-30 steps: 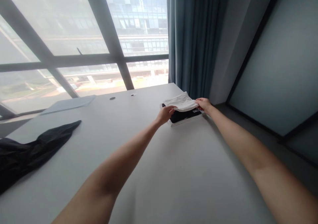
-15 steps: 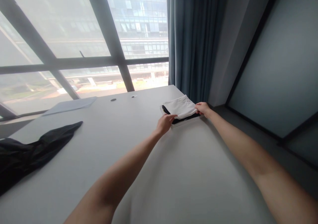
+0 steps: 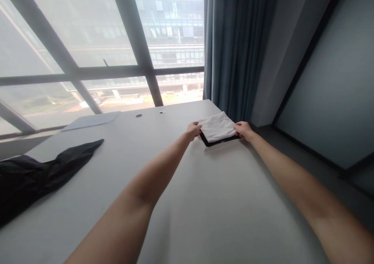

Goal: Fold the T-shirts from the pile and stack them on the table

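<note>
A folded white garment point(image 3: 217, 127) lies on top of a small stack near the table's far right corner. Beneath it shows a folded black garment point(image 3: 210, 143), and under that the edge of another white piece point(image 3: 222, 145). My left hand point(image 3: 194, 130) pinches the left edge of the top white garment, fingers closed. At its right edge, my right hand point(image 3: 243, 130) grips the cloth between thumb and fingers. Exactly which layers each hand holds is partly hidden.
A black garment point(image 3: 49, 174) lies crumpled on the white table point(image 3: 140, 155) at the left. Flat pale sheets point(image 3: 92, 120) rest by the window. Two round cable holes sit near the back edge. A blue curtain point(image 3: 239, 45) hangs behind the corner.
My left hand has shifted from the front left corner of the top white garment to its left edge, farther back. The right hand keeps its hold at the right side. The view has turned slightly left.
</note>
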The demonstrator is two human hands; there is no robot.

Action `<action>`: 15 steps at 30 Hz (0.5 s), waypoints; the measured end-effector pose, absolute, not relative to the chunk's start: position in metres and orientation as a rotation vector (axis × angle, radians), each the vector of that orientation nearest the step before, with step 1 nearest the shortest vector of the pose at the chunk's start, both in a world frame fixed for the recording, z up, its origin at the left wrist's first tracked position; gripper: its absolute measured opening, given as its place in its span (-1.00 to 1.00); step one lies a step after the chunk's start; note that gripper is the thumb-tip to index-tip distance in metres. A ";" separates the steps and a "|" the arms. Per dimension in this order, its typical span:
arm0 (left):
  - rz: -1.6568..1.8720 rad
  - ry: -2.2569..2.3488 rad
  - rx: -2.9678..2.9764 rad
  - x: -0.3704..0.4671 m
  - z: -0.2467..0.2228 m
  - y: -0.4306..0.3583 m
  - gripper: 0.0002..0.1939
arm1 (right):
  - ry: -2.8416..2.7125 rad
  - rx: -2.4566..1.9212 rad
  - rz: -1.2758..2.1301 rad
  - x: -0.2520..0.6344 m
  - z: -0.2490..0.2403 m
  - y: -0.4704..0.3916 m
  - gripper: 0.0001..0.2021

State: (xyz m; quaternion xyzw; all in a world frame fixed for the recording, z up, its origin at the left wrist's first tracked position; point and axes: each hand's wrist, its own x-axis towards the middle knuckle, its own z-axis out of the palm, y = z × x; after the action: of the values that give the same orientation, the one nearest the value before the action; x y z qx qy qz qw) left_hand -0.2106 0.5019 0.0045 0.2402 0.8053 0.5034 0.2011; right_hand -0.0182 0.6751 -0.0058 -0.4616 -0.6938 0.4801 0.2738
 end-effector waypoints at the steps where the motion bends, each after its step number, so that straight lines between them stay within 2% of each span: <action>1: 1.412 2.274 0.681 -0.212 0.003 0.506 -0.51 | -1.870 -1.237 1.287 -0.018 -0.007 0.676 -0.87; 4: 1.435 2.370 0.748 -0.210 -0.004 0.512 -0.56 | -1.881 -1.227 1.271 -0.019 -0.010 0.679 -0.79; 9: 1.451 2.534 0.864 -0.201 -0.016 0.506 -0.53 | -1.908 -1.201 1.222 -0.019 -0.013 0.681 -0.67; 15: 1.373 2.631 0.939 -0.198 -0.022 0.504 -0.56 | -1.953 -1.196 1.176 -0.019 -0.015 0.681 -0.65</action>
State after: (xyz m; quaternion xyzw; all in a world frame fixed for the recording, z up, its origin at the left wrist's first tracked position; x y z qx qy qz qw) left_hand -0.1977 0.5044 -0.0221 0.3016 0.8452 0.4409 0.0146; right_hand -0.0190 0.6814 -0.0155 -0.4461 -0.7284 0.4385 0.2797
